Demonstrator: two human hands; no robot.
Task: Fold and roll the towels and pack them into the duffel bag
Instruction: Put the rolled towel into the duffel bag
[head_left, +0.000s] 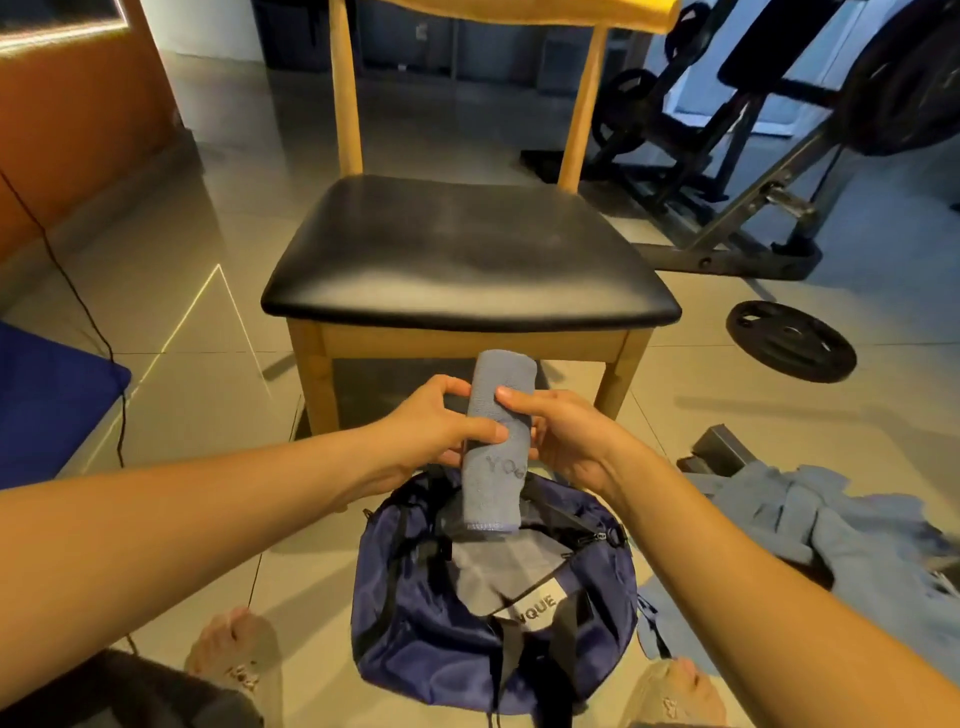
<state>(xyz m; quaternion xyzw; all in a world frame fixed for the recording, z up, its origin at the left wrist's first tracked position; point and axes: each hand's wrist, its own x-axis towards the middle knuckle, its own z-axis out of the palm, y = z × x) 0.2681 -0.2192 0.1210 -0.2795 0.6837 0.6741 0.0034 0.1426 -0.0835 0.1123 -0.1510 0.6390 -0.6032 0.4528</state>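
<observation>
A rolled grey-blue terry towel (496, 441) is held upright in the air by both hands, just above the open mouth of a navy-blue fabric duffel bag (415, 649). The towel's lower end hangs over the bag's opening, and it is not yet inside. The left hand (431, 431) grips the roll from its left side, thumb laid across the front and fingers curled round behind. The right hand (566, 441) grips it from the right, fingertips pressed on the front face near the top of the roll. Faint lettering shows on the lower part of the towel.

The duffel bag sits on the pale tiled floor (182, 260) between the person's two bare feet. Its zip is open, showing a grey lining, and a white label with dark letters sits on the near side.

A heap of loose, crumpled blue-grey towels (831, 519) lies on the floor to the right of the bag, near it. Beyond the hands stands a light wooden chair with a black padded seat (467, 249). A black round weight plate (789, 340) lies flat on the floor to the chair's right, with a black metal weight-training frame (727, 130) behind it. A dark blue mat (47, 405) lies at the left edge.
</observation>
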